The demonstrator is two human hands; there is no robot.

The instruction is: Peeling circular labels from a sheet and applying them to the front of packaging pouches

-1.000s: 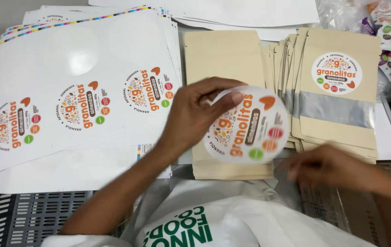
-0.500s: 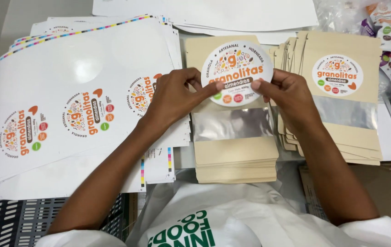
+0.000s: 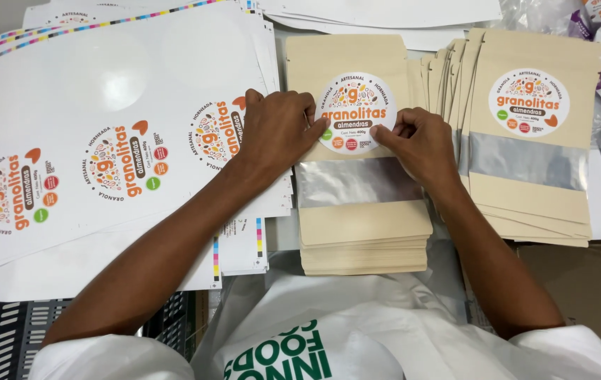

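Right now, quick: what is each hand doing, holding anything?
Left hand: fingers pinch the left edge of the round sticker on the top kraft pouch.
Right hand: fingers pinch the sticker's right edge.

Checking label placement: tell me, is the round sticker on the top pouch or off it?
On. The round sticker lies flat on the top kraft pouch, above its clear window, both hands pressing its edges.

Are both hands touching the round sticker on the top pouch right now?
Touching. In the head view the left hand has fingertips on the round sticker's left edge and the right hand on its right edge, over the top pouch.
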